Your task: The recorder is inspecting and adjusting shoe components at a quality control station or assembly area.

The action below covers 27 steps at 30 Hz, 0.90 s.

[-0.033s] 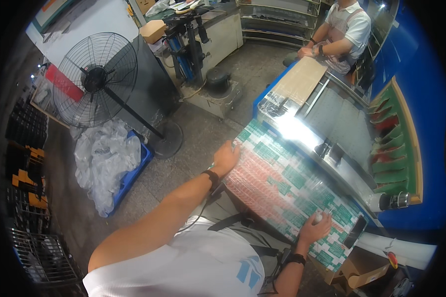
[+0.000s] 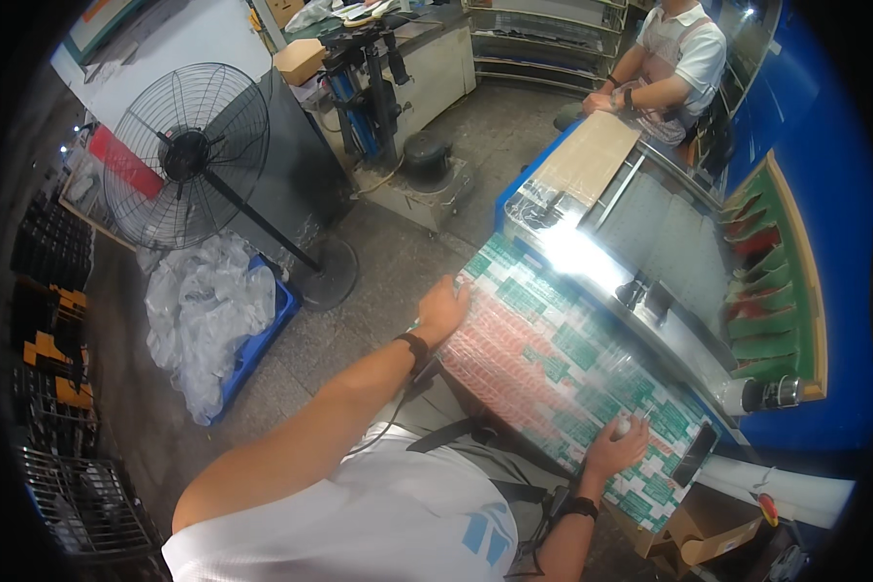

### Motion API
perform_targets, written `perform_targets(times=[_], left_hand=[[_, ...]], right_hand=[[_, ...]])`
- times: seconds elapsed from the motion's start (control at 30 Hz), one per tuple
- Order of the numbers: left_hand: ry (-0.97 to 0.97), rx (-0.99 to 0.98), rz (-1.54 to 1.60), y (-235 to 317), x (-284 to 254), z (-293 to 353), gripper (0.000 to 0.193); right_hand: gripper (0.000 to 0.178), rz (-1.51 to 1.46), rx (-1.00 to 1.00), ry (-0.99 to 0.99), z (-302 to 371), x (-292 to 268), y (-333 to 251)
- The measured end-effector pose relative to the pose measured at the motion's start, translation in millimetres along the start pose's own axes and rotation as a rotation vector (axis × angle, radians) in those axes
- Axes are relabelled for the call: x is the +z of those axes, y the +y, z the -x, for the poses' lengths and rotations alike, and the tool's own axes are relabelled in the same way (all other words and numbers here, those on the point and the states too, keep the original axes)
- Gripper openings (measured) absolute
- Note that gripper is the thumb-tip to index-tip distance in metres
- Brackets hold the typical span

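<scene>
The table (image 2: 572, 383), topped with a green, red and white patterned covering (image 2: 514, 359) under a glossy clear layer, is the reference for all positions.

Hands: the hands are set well apart. The left hand (image 2: 443, 308) bears on the table's left near corner, fingers bent at the edge; whether anything is enclosed beneath them cannot be told. The right hand (image 2: 619, 448) rests on the table toward its right end, partly curled. A small pale rounded piece (image 2: 624, 425) shows at its thumb side; whether it is gripped or worn cannot be determined. The wide spacing probably steadies the upper body and leaves the middle of the covering unobstructed.

Surroundings: a dark flat rectangular item (image 2: 695, 454) lies on the table's right end, presumably kept within reach of the right hand. A machine with a grey bed (image 2: 684, 276) adjoins the table's far side. A cardboard sheet (image 2: 601, 155) lies beyond the table's left end, where a seated co-worker (image 2: 684, 63) has both hands together.

Left of the table, a pedestal fan (image 2: 186, 155) stands near a blue tray (image 2: 247, 364) of clear plastic bags (image 2: 199, 320). The tray apparently keeps the loose film gathered.
</scene>
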<state>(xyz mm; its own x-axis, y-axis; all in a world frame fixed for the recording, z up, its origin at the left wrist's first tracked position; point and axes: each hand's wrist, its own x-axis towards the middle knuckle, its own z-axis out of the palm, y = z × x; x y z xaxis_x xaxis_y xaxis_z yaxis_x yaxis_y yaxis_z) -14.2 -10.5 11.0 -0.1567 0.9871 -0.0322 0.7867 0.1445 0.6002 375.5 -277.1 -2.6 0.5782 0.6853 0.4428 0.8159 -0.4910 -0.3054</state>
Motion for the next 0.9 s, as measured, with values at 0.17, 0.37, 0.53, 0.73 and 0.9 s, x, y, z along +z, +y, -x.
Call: perform_targets(times=[0.17,0.37,0.53,0.73,0.9], left_hand=[[-0.016,-0.003,-0.010,-2.3,2.4,-0.8,0.054],[0.010,0.028,-0.025,-5.7,4.8,-1.8,0.050],[0.003,0.006,-0.031,-4.2,3.1,-1.8,0.051],[0.008,0.003,-0.019,-1.8,1.4,-0.9,0.052],[-0.004,-0.006,-0.019,-1.6,0.7,-1.2,0.053]], right_hand=[[0.041,0.009,-0.011,0.012,-0.4,0.9,1.0],[0.042,0.002,-0.008,-0.001,-0.2,-0.4,0.4],[0.042,0.008,-0.014,0.003,-0.9,1.2,0.4],[0.043,-0.011,-0.009,0.001,0.5,3.1,2.8],[0.044,-0.007,0.003,-0.014,0.2,2.3,2.1]])
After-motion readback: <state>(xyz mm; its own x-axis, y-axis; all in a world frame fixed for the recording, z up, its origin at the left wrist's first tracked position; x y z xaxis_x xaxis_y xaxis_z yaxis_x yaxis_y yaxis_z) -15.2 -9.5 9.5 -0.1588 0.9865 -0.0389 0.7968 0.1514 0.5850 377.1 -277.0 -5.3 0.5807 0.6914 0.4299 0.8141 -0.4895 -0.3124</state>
